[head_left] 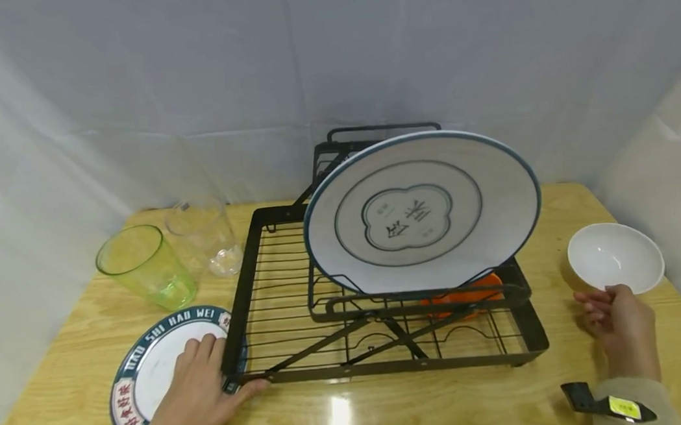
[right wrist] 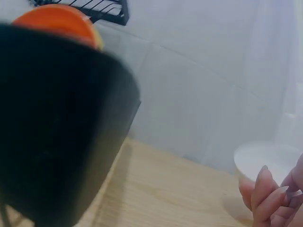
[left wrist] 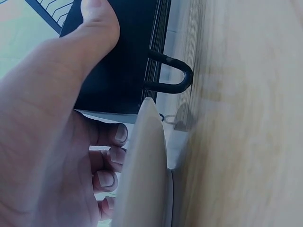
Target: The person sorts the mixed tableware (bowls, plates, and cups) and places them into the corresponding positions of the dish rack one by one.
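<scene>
My left hand point(head_left: 195, 384) grips the front left corner of a black metal dish rack point(head_left: 385, 368). In the left wrist view its thumb lies along the black frame, with the fingers curled beneath. Under that hand is a plate with a dark green lettered rim point(head_left: 157, 370), partly covered by the hand and the rack's corner. Over at the right, my right hand point(head_left: 625, 322) pinches the near rim of a white bowl point(head_left: 612, 254). The right wrist view catches the curled fingers point(right wrist: 270, 196) at the bowl's edge. A large white oval plate with a blue rim point(head_left: 417, 214) leans in the rack.
An orange dish point(head_left: 468, 292) shows low in the rack behind the large plate. A green tumbler point(head_left: 147, 266) and a clear glass point(head_left: 204, 237) stand left of the rack. Pale sheeting point(head_left: 250, 81) hangs along the table's back edge.
</scene>
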Demonstrator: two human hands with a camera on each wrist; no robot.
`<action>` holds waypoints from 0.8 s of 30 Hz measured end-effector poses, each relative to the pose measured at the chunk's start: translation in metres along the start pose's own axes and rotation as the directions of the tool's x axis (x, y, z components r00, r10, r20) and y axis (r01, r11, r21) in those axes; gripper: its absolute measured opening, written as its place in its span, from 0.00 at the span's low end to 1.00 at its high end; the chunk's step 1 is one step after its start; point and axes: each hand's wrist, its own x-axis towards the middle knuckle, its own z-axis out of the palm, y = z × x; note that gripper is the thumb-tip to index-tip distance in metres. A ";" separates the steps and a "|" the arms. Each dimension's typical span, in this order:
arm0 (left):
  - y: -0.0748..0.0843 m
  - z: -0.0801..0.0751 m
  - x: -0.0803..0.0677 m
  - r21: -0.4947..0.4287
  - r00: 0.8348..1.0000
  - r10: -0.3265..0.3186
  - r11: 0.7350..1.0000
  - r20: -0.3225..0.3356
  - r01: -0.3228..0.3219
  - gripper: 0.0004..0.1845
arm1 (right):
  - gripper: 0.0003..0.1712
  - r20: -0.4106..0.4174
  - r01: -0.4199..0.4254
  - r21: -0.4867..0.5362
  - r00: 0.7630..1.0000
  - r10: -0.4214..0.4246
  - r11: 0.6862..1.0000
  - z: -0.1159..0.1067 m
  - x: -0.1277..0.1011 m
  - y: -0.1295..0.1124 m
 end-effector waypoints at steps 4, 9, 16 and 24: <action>0.000 0.001 0.000 -0.003 1.000 0.001 1.000 0.002 -0.001 0.52 | 0.35 -0.004 0.098 -0.076 0.995 -0.099 0.992 0.007 -0.006 0.003; 0.001 0.001 0.000 -0.002 1.000 0.009 1.000 -0.004 -0.009 0.50 | 0.32 -0.036 0.270 -0.226 0.958 -0.285 0.936 0.024 -0.021 0.004; -0.002 0.002 -0.002 -0.017 1.000 0.000 1.000 -0.005 -0.001 0.49 | 0.28 -0.038 0.322 -0.411 0.929 -0.369 0.853 0.034 -0.048 0.012; -0.001 0.002 0.001 -0.016 1.000 0.007 1.000 0.011 -0.007 0.51 | 0.28 0.001 0.411 -0.613 0.855 -0.519 0.675 0.035 -0.074 0.025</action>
